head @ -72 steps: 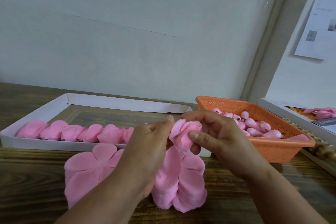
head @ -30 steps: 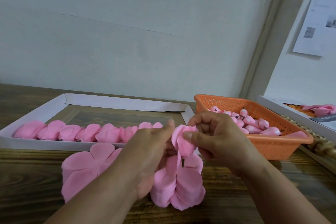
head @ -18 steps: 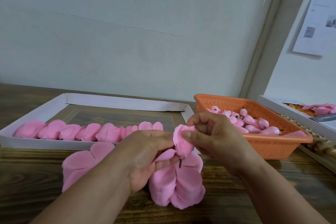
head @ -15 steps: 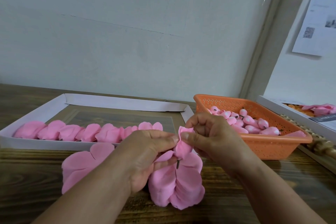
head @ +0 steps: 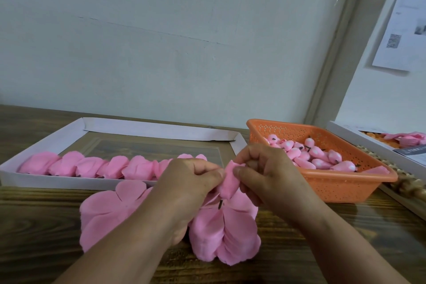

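Between both hands, above the table, is a small pink flower bud (head: 227, 185) with a short dark stem poking out below. My left hand (head: 189, 182) pinches petals against its left side. My right hand (head: 262, 175) pinches its upper right with thumb and fingers. Under the hands lie two stacks of flat pink petal sheets: one stack (head: 108, 212) to the left, the other stack (head: 227, 235) directly below the bud. Part of each stack is hidden by my forearms.
A white shallow box (head: 69, 181) at the left holds a row of wrapped pink flowers (head: 96, 166). An orange perforated basket (head: 345, 187) at the right holds several pink buds (head: 309, 157). Another white box (head: 359, 138) sits at the far right edge.
The hands have lowered a little and closed the petals tighter round the bud. My left fingers shifted from under the bud to pinching its side.
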Available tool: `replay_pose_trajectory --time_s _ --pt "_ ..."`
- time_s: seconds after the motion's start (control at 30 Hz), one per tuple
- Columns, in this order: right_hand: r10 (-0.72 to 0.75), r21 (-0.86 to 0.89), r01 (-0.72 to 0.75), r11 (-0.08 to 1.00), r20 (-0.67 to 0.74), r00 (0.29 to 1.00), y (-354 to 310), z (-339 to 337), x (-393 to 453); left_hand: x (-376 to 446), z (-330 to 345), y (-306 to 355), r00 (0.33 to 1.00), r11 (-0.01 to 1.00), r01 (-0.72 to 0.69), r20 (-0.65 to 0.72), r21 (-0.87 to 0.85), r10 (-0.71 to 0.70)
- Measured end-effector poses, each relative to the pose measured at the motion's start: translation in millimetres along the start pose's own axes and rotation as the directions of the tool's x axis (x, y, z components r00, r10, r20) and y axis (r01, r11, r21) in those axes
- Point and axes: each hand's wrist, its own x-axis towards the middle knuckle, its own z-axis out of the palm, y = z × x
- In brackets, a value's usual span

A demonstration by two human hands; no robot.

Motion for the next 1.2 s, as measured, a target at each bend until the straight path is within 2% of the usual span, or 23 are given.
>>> replay_pose_trajectory --time_s 0.1,0.27,0.5,0.67,0.83,1.03,1.2 --pt "-0.045 -0.032 0.046 0.998 0.019 0.999 2 -1 -1 -1 -4 5 0.996 0.997 0.072 0.056 -0.031 -0.070" --pt "-0.126 0.028 0.124 0.992 0.097 0.987 1 -13 -5 0 -12 11 0.975 0.968 0.175 0.168 -0.179 -0.146" --pt "-0.146 0.186 0.116 0.976 0.158 0.977 4 -19 -4 2 -18 9 0.904 0.968 0.201 0.410 -0.151 -0.124" --pt "-0.150 0.256 0.101 0.961 0.180 0.972 8 -20 -3 1 -18 5 0.854 0.955 0.229 0.510 -0.186 -0.105" --pt "-0.161 0.266 0.117 0.957 0.148 0.976 11 -16 -2 0 -17 4 0.840 0.949 0.245 0.533 -0.198 -0.106" --pt "-0.157 0.118 0.146 0.982 0.083 0.984 10 -8 -2 4 -19 0 0.838 0.941 0.274 0.529 -0.197 -0.133" --pt "-0.178 0.043 0.177 0.983 0.018 0.984 5 0 -1 6 -16 -1 0.861 0.921 0.304 0.484 -0.243 -0.157"
